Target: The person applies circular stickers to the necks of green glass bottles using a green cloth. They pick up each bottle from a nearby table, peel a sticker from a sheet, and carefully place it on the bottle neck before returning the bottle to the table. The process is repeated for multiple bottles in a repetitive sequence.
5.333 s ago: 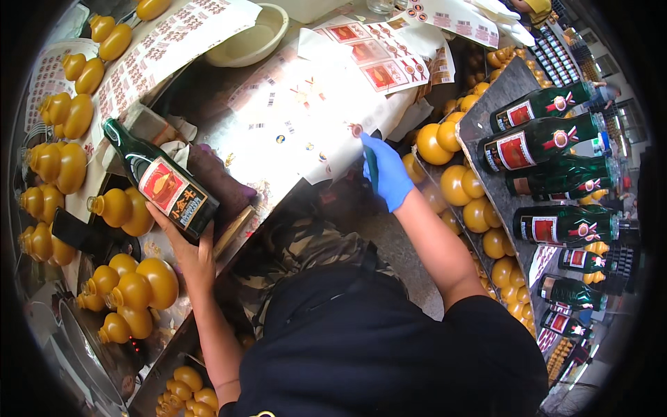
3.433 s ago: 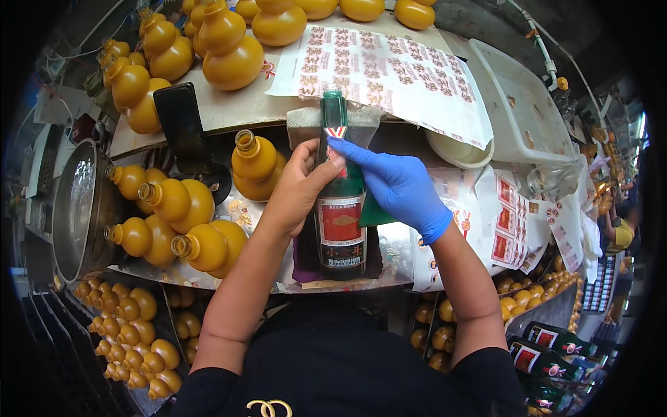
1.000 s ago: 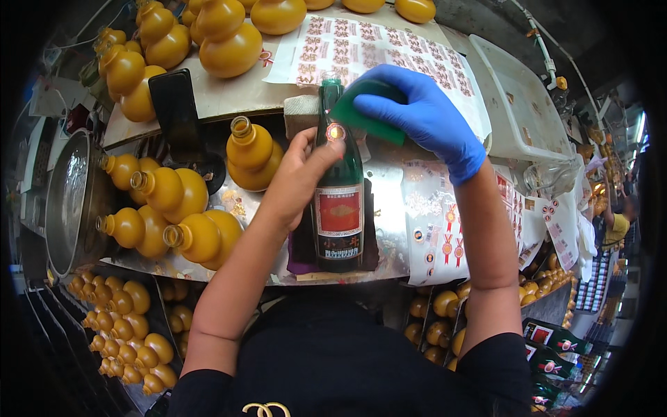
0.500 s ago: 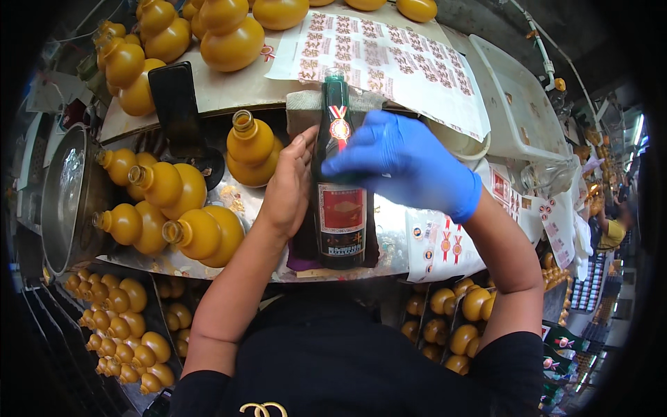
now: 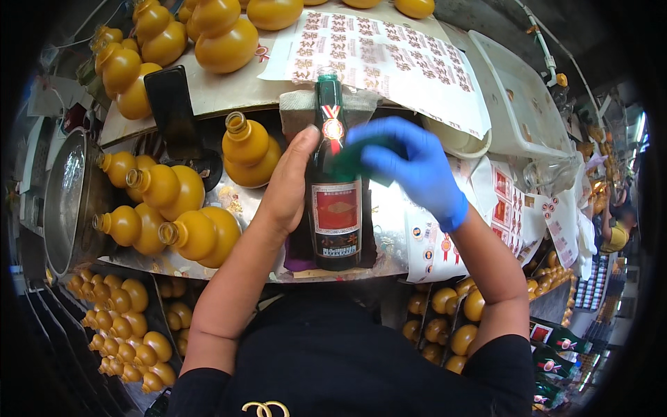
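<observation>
A dark green glass bottle [image 5: 325, 240] lies on its back with its neck pointing away from me. It bears a red picture label and a red-and-white ribbon medal decal on its shoulder. My bare left hand [image 5: 290, 184] grips the bottle's left side, thumb up along the shoulder and the other fingers mostly hidden. My right hand [image 5: 417, 163], in a blue glove, pinches a flat dark green pad [image 5: 368, 154], blurred by motion, over the bottle's right side just below the medal decal. Whether the pad touches the glass I cannot tell. Dark cloth [image 5: 368, 247] lies under the bottle.
Several yellow gourd-shaped bottles [image 5: 201, 233] stand at left, beside a metal basin [image 5: 66, 201] and a black phone-like slab [image 5: 170, 104]. Decal sheets [image 5: 389, 62] spread at the back, near a white plastic tray [image 5: 517, 104]. More gourd bottles [image 5: 128, 333] fill racks below.
My gloved hand has moved slightly right and turned, so the green pad in it now shows. The bottle has shifted a little left with my left hand still on it.
</observation>
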Available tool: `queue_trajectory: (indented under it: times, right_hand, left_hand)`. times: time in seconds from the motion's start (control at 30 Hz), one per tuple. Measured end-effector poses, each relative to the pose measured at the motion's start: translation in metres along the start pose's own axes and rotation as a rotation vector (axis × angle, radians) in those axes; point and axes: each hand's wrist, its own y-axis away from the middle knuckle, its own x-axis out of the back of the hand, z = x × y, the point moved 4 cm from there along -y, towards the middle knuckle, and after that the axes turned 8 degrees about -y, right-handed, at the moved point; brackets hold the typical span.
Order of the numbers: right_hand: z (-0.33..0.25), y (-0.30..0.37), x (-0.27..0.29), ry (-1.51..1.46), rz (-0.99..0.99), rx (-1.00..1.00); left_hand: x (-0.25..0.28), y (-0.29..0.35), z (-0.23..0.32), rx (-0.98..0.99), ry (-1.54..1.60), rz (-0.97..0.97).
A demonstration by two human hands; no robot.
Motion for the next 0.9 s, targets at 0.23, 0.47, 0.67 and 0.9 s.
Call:
queue_trajectory:
  times: [0.23, 0.47, 0.67, 0.9]
  right_hand:
    - [0.006, -0.057, 0.026, 0.565, 0.195, 0.507]
    - [-0.019, -0.061, 0.001, 0.672, -0.137, 0.264]
    - [-0.051, -0.091, -0.012, 1.032, -0.131, 0.557]
    - [-0.054, -0.106, -0.023, 1.211, -0.170, 0.488]
  left_hand:
    - [-0.006, 0.004, 0.003, -0.003, -0.085, 0.029]
    - [-0.002, 0.003, 0.001, -0.019, -0.107, 0.053]
    - [-0.007, 0.004, 0.001, 0.014, -0.102, 0.054]
    - [-0.004, 0.003, 0.001, -0.010, -0.161, 0.072]
